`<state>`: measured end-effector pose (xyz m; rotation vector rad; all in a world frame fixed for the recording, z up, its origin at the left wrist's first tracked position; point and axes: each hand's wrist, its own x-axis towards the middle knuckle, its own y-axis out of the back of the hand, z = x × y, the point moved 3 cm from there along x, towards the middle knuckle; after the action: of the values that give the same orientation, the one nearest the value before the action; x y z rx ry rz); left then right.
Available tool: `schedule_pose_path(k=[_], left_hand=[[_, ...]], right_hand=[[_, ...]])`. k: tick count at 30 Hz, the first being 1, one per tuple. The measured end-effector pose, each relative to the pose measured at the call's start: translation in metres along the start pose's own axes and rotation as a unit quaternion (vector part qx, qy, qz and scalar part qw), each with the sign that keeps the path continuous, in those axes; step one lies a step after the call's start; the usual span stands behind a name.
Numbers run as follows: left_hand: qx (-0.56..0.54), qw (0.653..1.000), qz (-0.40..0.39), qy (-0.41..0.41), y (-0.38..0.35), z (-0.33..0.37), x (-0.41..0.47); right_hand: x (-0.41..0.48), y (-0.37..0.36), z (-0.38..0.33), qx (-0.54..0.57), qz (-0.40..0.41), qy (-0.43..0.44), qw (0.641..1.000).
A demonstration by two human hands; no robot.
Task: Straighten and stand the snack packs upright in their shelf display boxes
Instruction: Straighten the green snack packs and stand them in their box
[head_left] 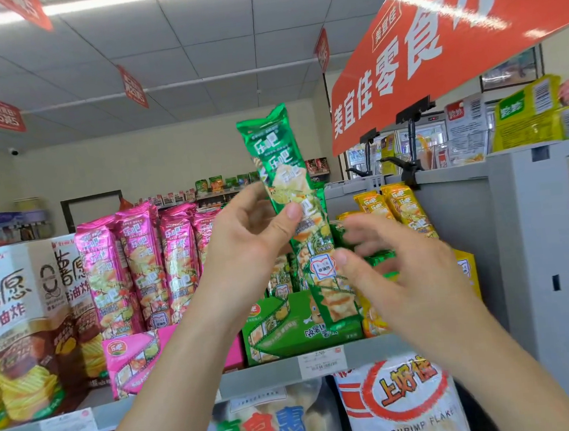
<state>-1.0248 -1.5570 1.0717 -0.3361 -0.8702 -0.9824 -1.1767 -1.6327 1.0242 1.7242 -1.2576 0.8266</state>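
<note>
A long green snack pack is held up above the green display box on the top shelf, tilted slightly left at its top. My left hand grips the pack's middle, thumb on its front. To the right of the pack's lower half, my right hand is blurred, its fingers spread among other green packs lying in the box, thumb near the held pack. Pink packs stand upright in the pink display box. Yellow packs lean in a yellow box.
White and brown chip boxes stand at the left of the shelf. A grey shelf end panel rises at the right under an orange hanging sign. Large snack bags fill the shelf below.
</note>
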Motion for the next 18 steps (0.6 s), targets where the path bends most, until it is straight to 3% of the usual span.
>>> schedule_pose_path(k=[4,7,9,11,13,14,16,18], left_hand=[[0.037,0.997,-0.029,-0.056,-0.014,0.013,0.016],[0.125,0.988,-0.039,-0.085,-0.024,0.015,0.027],[0.164,0.982,-0.041,-0.079,-0.024,0.011,0.034],[0.118,0.990,-0.059,-0.039,-0.017,0.006,0.042],[0.114,0.992,-0.041,-0.035,-0.005,0.000,0.051],[0.172,0.984,-0.019,-0.049,0.002,-0.004,0.057],[0.382,0.920,-0.023,-0.080,0.007,-0.016,0.068],[0.570,0.811,-0.094,-0.094,0.000,-0.035,0.073]], right_hand=[[0.049,0.013,-0.007,0.162,-0.058,-0.012,0.985],[0.079,0.024,-0.012,0.237,-0.077,-0.007,0.969],[0.091,0.028,-0.014,0.234,-0.083,0.025,0.968],[0.100,0.030,-0.013,0.199,-0.065,0.059,0.976],[0.110,0.034,-0.009,0.195,-0.009,0.080,0.977],[0.114,0.037,-0.006,0.198,0.021,0.083,0.976],[0.121,0.038,0.000,0.183,0.055,0.087,0.978],[0.124,0.035,0.005,0.137,0.064,0.100,0.983]])
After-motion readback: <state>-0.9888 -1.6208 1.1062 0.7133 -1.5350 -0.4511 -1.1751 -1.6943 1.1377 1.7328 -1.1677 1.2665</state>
